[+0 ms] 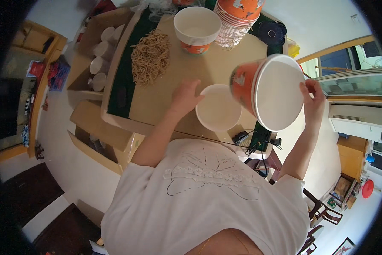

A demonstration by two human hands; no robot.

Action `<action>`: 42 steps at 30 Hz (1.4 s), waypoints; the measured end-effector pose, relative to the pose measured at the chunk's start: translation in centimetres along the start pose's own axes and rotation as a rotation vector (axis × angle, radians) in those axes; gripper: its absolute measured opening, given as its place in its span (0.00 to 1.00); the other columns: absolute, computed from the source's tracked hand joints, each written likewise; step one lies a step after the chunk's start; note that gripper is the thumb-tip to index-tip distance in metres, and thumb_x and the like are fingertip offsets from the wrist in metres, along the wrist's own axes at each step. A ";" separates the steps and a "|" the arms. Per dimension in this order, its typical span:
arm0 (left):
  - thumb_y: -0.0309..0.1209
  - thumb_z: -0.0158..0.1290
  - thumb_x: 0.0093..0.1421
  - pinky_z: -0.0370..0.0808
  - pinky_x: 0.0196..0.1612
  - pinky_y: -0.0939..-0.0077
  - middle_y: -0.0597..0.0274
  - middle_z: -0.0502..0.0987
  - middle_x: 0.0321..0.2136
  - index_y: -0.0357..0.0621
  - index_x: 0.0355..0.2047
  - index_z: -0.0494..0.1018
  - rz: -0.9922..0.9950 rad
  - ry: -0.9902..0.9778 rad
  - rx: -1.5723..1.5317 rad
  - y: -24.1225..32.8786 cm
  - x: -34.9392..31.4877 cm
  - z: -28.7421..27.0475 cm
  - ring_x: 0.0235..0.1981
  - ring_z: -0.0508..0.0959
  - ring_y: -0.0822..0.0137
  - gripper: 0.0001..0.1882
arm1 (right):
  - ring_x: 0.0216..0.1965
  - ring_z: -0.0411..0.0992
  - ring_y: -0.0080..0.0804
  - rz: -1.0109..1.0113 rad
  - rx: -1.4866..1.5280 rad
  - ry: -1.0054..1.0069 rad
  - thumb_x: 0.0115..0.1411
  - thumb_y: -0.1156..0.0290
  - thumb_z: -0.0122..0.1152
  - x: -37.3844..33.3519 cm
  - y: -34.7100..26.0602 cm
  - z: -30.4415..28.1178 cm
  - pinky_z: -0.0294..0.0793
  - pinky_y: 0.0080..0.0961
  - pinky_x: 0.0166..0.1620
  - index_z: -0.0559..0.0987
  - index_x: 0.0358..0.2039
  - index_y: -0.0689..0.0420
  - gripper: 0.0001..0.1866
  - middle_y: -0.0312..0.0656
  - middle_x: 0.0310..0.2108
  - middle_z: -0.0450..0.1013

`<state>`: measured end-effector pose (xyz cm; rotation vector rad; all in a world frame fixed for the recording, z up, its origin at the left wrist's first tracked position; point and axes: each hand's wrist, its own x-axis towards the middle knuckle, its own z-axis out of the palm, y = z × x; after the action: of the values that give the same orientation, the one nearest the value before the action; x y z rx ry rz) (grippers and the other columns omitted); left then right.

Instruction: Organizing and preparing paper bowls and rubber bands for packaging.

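Above the desk [231, 63] tilts an orange tub [269, 91], with a white tub [218, 109] just left. The right hand [313, 95] grips the orange tub's rim; the left hand [186, 97], loosely curled, is empty. Light pressure should keep the rim round.

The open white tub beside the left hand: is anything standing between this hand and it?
Nothing visible stands between the left hand and the open white tub. The orange tub stack in the right hand is on the tub's other side.
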<state>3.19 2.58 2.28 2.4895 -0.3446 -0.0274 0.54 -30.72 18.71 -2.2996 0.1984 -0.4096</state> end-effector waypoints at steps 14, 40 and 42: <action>0.42 0.59 0.50 0.71 0.38 0.69 0.50 0.69 0.42 0.38 0.51 0.62 -0.146 0.260 -0.307 -4.9 8.0 -2.8 0.35 0.72 0.63 0.33 | 0.32 0.71 0.46 -0.030 -0.402 -0.293 0.56 0.74 0.53 2.0 9.3 9.7 0.69 0.34 0.34 0.67 0.31 0.61 0.06 0.50 0.27 0.70; 0.38 0.44 0.62 0.63 0.54 0.63 0.45 0.53 0.58 0.39 0.61 0.44 -0.238 0.355 -0.755 -8.4 17.0 0.3 0.57 0.59 0.52 0.33 | 0.27 0.62 0.14 0.264 0.268 -0.337 0.58 0.75 0.50 5.0 3.2 3.8 0.59 0.12 0.30 0.71 0.32 0.60 0.03 0.29 0.26 0.66; 0.38 0.45 0.62 0.65 0.50 0.67 0.52 0.60 0.53 0.42 0.59 0.50 -0.360 0.385 -0.852 -7.2 16.8 -0.2 0.52 0.64 0.60 0.29 | 0.28 0.61 0.13 0.276 0.314 -0.288 0.58 0.74 0.51 5.4 3.3 4.3 0.58 0.12 0.31 0.72 0.33 0.59 0.04 0.29 0.26 0.67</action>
<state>21.14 4.06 -0.77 1.6274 0.2461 0.1309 7.03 -31.48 14.79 -1.9586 0.2802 0.0330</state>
